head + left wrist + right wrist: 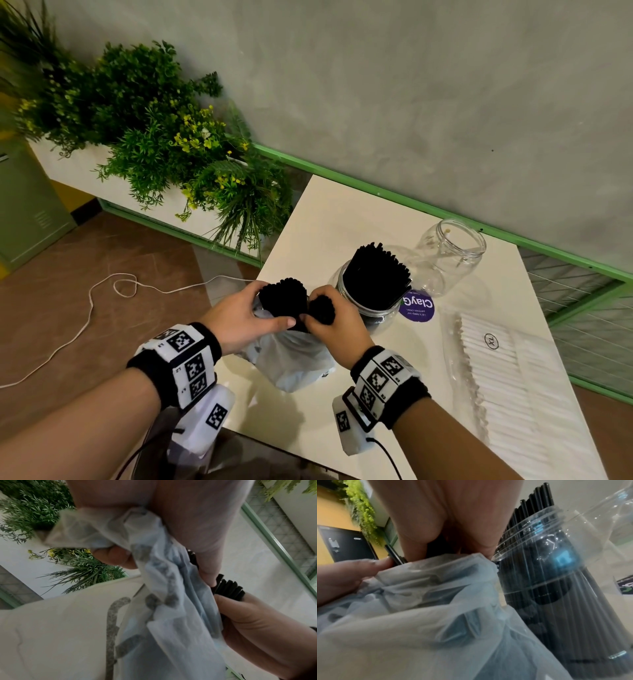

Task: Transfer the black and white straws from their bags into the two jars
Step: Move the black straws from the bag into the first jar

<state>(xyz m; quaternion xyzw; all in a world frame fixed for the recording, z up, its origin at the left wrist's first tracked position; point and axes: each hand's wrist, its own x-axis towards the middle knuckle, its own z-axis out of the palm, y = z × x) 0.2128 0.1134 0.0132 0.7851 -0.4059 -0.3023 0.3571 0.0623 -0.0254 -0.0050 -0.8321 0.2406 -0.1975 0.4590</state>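
Note:
On the white table (342, 219), my left hand (245, 313) grips the mouth of a translucent bag (291, 359) around a bundle of black straws (282, 298) sticking out of it. My right hand (334, 320) holds a smaller bunch of black straws (322, 308) split off from that bundle, still at the bag's mouth. Just right of it stands a clear jar (373, 291) packed with black straws. An empty clear jar (448, 253) stands behind. In the right wrist view my fingers (423, 524) curl over the bag (436, 601) beside the filled jar (556, 574).
A clear bag of white straws (507, 377) lies along the table's right side. A purple round sticker (416, 306) lies by the filled jar. Green plants (164, 137) in a planter stand left of the table. A white cord (102, 308) trails on the brown floor.

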